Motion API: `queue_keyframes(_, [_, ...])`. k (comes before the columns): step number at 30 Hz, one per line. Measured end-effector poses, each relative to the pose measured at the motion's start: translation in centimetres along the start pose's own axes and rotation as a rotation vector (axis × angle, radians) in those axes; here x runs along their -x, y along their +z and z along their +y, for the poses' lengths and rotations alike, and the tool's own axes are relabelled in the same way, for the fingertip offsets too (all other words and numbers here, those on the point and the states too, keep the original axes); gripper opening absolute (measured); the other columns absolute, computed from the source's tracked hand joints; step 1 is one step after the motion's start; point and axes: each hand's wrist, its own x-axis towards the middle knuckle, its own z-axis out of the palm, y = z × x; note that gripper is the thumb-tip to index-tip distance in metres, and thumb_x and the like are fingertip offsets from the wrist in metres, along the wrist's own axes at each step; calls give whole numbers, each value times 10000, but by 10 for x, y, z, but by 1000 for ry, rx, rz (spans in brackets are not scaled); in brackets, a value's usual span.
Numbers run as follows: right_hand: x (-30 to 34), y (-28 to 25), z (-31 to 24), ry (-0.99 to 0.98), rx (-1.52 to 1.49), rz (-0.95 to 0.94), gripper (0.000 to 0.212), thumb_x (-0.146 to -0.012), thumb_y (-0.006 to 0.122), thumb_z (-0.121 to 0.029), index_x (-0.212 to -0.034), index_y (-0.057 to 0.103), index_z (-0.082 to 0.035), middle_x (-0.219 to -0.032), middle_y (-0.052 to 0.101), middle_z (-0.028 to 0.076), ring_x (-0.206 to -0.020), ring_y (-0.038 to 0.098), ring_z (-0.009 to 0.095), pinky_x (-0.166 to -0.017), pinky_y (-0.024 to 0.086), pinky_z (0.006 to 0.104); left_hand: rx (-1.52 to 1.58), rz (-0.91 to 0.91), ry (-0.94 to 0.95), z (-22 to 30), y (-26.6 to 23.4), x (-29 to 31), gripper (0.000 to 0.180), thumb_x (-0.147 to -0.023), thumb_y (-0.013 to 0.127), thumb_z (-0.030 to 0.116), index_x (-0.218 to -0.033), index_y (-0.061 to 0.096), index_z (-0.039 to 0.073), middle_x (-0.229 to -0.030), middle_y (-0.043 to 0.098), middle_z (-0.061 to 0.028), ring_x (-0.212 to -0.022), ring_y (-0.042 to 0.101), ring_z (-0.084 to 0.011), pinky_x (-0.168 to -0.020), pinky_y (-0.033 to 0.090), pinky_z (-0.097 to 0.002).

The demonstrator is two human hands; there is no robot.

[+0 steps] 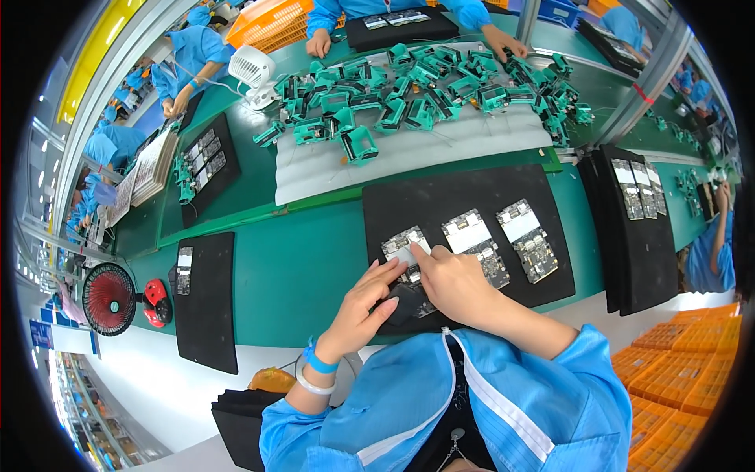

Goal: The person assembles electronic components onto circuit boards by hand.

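Three circuit boards with white patches lie in a row on a black foam mat in front of me. Both my hands are at the leftmost circuit board. My left hand rests at its left side, fingers stretched out and apart, tips at the white patch. My right hand comes from the right; its index finger presses on the patch, and the other fingers are curled, so what they hold, if anything, is hidden. Beyond it lie the middle circuit board and the right circuit board, untouched. Something dark and blurred shows below my left fingers.
Green plastic holders are heaped on a white foam sheet behind a green ledge. Black mats flank my place. At left stand a fan and a red-black object. Co-workers sit opposite and sideways; orange crates stand right.
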Motion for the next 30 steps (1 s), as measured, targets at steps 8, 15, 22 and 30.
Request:
queue_keyframes(8, [-2, 9, -13, 34, 26, 12, 375, -832, 624, -71, -1196, 628, 15, -762, 597, 132, -615, 633, 300, -532, 516, 389, -19, 9, 61, -9, -1, 2, 269, -974, 532, 202, -795, 429, 29, -1418, 516, -216, -1406, 375, -378, -1181, 208, -525])
queue_keyframes(15, [0, 15, -4, 39, -166, 69, 382, -835, 618, -32, -1215, 628, 5, -749, 589, 140, -628, 623, 317, -555, 516, 407, -33, 5, 55, -7, -3, 2, 259, -971, 524, 188, -797, 429, 21, -1418, 519, -210, -1405, 376, -375, -1177, 230, -516])
queue_keyframes(22, [2, 18, 0, 33, -208, 89, 374, -854, 608, -51, -1224, 626, -2, -765, 592, 135, -633, 623, 313, -556, 513, 406, -34, 4, 29, -6, -1, 3, 258, -971, 518, 201, -808, 436, 19, -1415, 525, -206, -1407, 377, -369, -1180, 223, -511])
queue_keyframes(30, [8, 18, -8, 35, 17, 143, 425, -817, 648, -88, -1236, 624, -16, -767, 600, 120, -560, 624, 263, -497, 515, 378, -56, -10, 21, -1, 2, -1, 262, -975, 513, 202, -806, 434, 18, -1407, 532, -210, -1409, 374, -369, -1185, 209, -508])
